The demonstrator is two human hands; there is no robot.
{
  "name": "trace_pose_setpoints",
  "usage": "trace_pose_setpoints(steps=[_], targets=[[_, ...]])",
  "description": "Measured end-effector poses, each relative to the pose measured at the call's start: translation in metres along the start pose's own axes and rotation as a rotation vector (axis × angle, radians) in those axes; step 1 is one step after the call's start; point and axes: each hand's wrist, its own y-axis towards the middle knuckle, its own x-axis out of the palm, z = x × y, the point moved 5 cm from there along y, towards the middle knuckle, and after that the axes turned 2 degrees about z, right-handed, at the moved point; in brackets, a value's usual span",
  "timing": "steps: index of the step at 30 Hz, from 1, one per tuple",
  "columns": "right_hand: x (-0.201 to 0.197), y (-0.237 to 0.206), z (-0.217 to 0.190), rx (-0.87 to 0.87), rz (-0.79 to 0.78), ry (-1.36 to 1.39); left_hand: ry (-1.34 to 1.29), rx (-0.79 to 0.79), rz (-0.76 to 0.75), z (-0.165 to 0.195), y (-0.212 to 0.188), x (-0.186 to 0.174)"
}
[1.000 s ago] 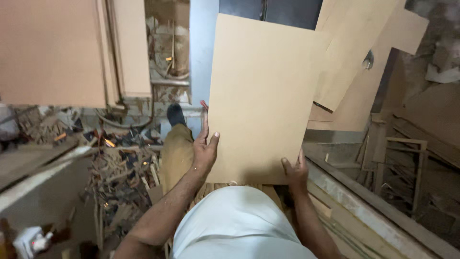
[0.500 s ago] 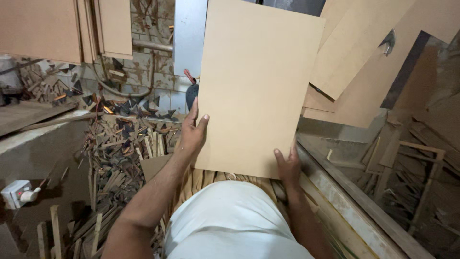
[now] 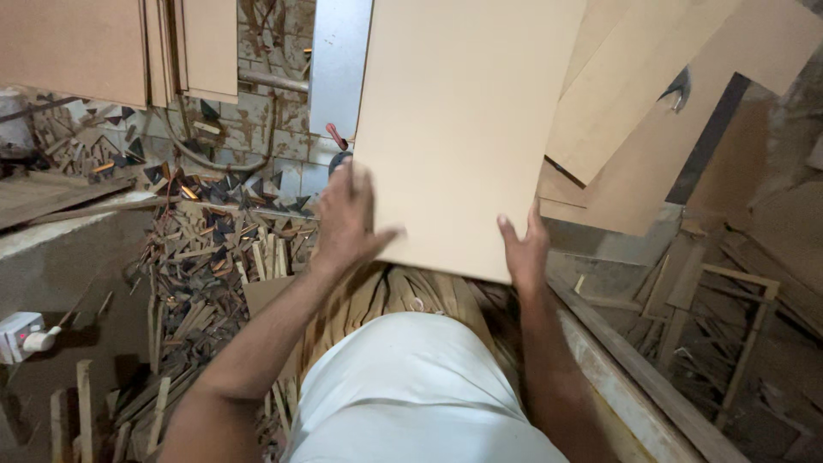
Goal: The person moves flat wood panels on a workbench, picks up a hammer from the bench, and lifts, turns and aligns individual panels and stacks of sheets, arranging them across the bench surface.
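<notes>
A large tan fibreboard panel (image 3: 467, 129) is held out in front of me, its near edge at waist height. My left hand (image 3: 347, 219) grips its lower left corner, thumb under the edge. At the lower right edge my right hand (image 3: 525, 249) holds it from beneath, fingers curled up over the rim. The panel's top runs out of the frame.
More tan boards (image 3: 651, 120) lean at the right behind the panel. Wood offcuts and strips (image 3: 206, 266) litter the floor at left. A wooden bench edge (image 3: 634, 377) runs along the right. Boards (image 3: 111, 47) stand at upper left; a white plug (image 3: 26, 334) sits low left.
The panel has risen and come closer, filling more of the view. My left hand has shifted from the side edge to the lower corner.
</notes>
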Motion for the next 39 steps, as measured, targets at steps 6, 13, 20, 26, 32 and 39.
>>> trace_pose_setpoints(steps=[6,13,20,26,32,39], targets=[[-0.004,0.076,-0.043,-0.067,-0.016,0.053,0.706,0.551,0.159,0.027,0.022,0.003],[-0.009,0.050,-0.051,-0.068,0.246,-0.630,0.754,0.578,0.186,0.022,0.068,0.025],[0.034,-0.001,-0.055,-0.972,-0.077,-0.891,0.644,0.615,0.267,0.027,0.071,0.016],[0.039,0.058,-0.058,-1.015,-0.101,-0.859,0.643,0.562,0.227,0.043,0.125,-0.015],[0.049,0.142,-0.103,-0.947,-0.090,-0.881,0.720,0.538,0.140,0.063,0.211,-0.057],[0.051,0.199,-0.145,-0.913,-0.080,-0.886,0.651,0.379,0.014,0.088,0.286,-0.087]])
